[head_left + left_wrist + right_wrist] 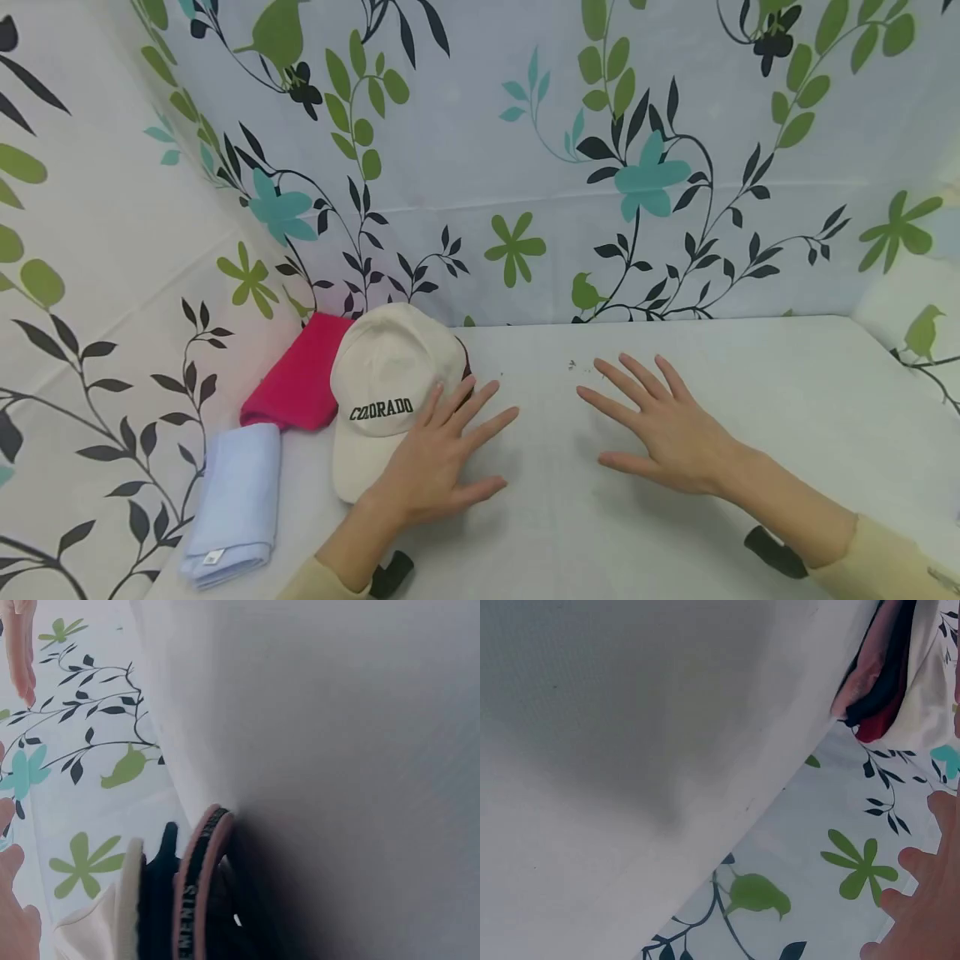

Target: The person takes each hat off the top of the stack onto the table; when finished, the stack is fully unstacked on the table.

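My left hand (438,462) is spread with straight fingers and overlaps the right side of a cream baseball cap (378,379) lettered COLORADO in the head view. To the right, my right hand (671,429) hovers over the white table, fingers apart and holding nothing. Under the cream cap, the wrist views show other caps nested in a stack: dark navy fabric (889,679), a maroon edge (877,729) and a pink-edged band (196,892) with lettering. The brim of the cream cap points toward me.
A red folded cloth (296,375) lies behind and left of the cap. Nearer on the left is a light blue folded cloth (236,500) with a small white tag. A leaf-patterned curtain (465,150) hangs behind the white table (555,517) and along its left side.
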`<state>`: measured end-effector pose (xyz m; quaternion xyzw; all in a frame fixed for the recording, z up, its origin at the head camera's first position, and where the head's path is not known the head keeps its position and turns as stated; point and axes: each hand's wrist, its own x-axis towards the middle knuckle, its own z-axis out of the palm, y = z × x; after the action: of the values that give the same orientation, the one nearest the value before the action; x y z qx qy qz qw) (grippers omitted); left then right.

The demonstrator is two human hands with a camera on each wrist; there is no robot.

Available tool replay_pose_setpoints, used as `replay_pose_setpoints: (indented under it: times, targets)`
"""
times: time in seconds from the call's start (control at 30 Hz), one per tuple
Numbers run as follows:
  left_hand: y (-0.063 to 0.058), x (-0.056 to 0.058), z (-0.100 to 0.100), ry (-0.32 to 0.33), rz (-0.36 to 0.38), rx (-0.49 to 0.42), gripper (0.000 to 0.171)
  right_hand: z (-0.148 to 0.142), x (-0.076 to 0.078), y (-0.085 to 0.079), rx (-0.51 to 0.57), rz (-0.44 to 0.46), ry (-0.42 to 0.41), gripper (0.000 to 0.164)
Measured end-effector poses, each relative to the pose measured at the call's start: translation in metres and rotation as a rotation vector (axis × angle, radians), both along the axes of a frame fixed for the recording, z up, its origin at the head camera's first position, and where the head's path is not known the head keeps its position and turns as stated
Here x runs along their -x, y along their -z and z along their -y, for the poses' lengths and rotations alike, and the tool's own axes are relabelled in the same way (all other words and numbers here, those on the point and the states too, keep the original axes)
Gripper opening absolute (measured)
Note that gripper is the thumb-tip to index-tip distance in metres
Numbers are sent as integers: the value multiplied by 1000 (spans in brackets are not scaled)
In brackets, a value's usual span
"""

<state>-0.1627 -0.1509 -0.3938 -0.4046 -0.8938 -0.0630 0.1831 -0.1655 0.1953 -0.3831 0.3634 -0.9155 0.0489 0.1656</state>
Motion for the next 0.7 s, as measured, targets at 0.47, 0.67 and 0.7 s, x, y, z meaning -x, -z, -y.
replay_pose_setpoints:
  times: [0.47,0.67,0.7]
  targets:
    - [-9,4,8,-42,-32,-123,78,12,15,-18,50,10,20,82]
    - [-8,4,13,-78,-26,-165,76,21,21,-22,131,34,19,83]
    - [-7,5,14,-81,-30,-171,75,23,22,-22,143,33,15,82]
